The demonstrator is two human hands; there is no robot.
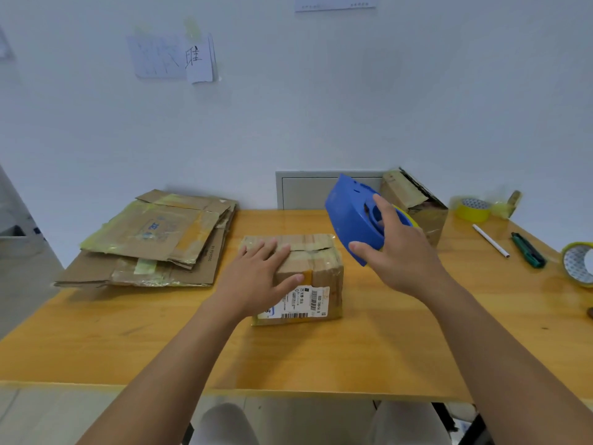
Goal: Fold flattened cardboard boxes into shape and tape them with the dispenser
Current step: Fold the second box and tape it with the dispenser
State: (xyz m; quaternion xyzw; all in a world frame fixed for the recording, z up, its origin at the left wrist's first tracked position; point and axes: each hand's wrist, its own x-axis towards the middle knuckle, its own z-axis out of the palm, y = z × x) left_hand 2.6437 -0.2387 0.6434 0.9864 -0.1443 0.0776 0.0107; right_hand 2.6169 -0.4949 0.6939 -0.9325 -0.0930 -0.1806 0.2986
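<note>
A folded cardboard box [316, 271] with a shipping label on its front stands in the middle of the wooden table [369, 354]. My left hand [260, 277] lies flat on the box's top left, fingers spread over the flaps. My right hand [398, 252] holds a blue tape dispenser [353, 216] in the air, just above and to the right of the box. A yellow tape roll sits inside the dispenser. A pile of flattened cardboard boxes [154, 239] lies at the table's left.
Another shaped box [417, 203] stands at the back right. Near it lies a yellow tape roll [473, 208]. A white pen [491, 240], a green cutter [528, 250] and a second tape roll [579, 261] lie at the right edge.
</note>
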